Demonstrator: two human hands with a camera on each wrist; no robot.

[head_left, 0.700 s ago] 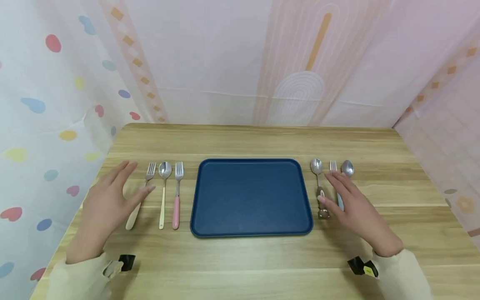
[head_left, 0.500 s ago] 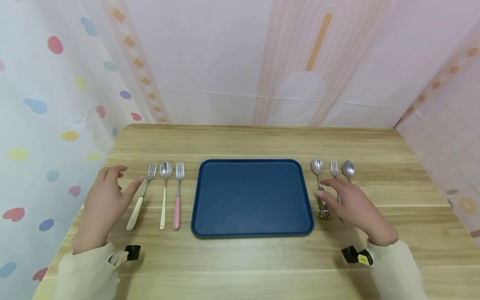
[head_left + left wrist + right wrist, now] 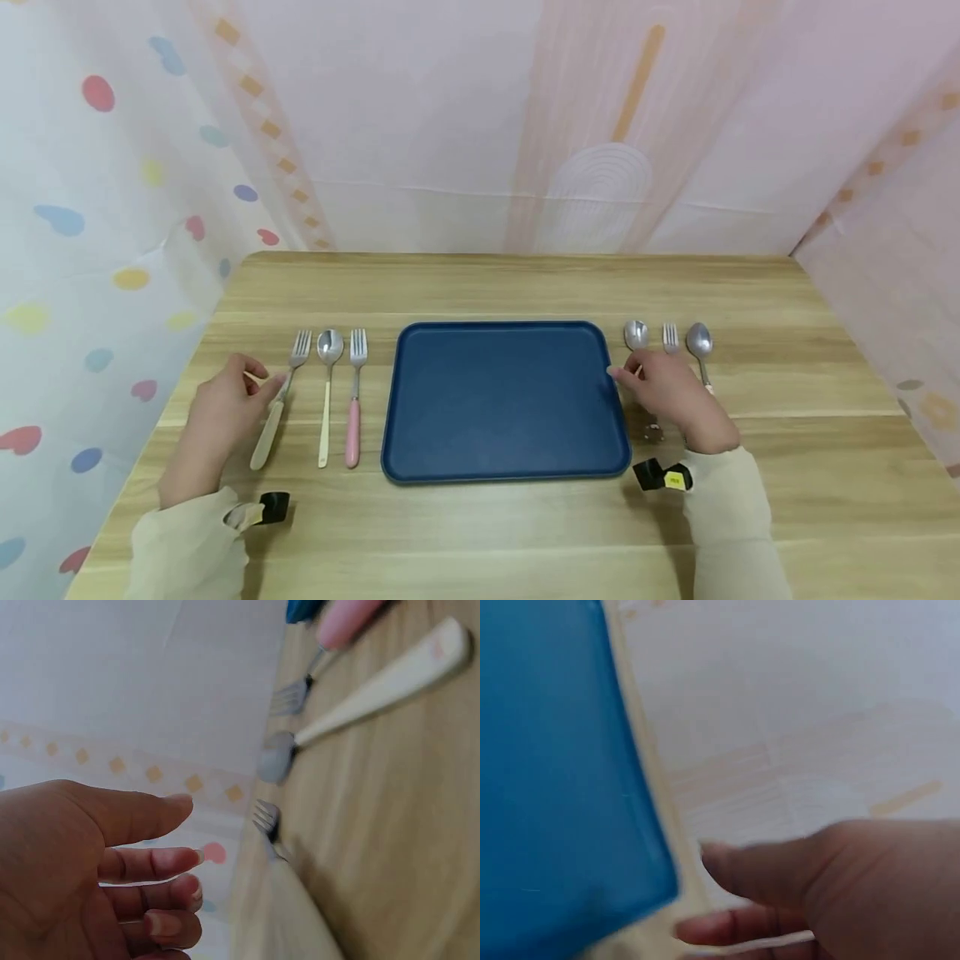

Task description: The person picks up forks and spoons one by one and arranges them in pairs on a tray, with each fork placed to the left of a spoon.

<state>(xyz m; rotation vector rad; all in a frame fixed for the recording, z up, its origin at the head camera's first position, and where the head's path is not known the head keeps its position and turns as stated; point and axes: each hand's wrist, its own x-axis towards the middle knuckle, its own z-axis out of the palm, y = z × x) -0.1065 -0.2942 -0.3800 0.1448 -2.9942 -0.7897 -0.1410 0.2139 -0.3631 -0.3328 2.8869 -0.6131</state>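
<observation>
My left hand (image 3: 225,412) hovers beside a cream-handled fork (image 3: 266,437), its thumb near the fork's neck. In the left wrist view its loosely bent fingers (image 3: 154,862) hold nothing and stand apart from that fork. To the fork's right lie a cream-handled spoon (image 3: 325,425) and a pink-handled fork (image 3: 352,433). A dark blue tray (image 3: 502,400) sits in the middle. My right hand (image 3: 667,387) is over a spoon (image 3: 636,334) and a fork (image 3: 671,336), covering most of their handles. Its thumb reaches the tray's right edge; the right wrist view shows thumb and fingers apart.
Another spoon (image 3: 699,340) lies just right of the right hand. Everything rests on a wooden table (image 3: 480,533). A patterned curtain (image 3: 420,125) hangs behind and along the sides.
My right hand has moved left toward the tray, uncovering more of the rightmost spoon. The left hand has come slightly lower and closer to the cream-handled fork, its fingers more bent.
</observation>
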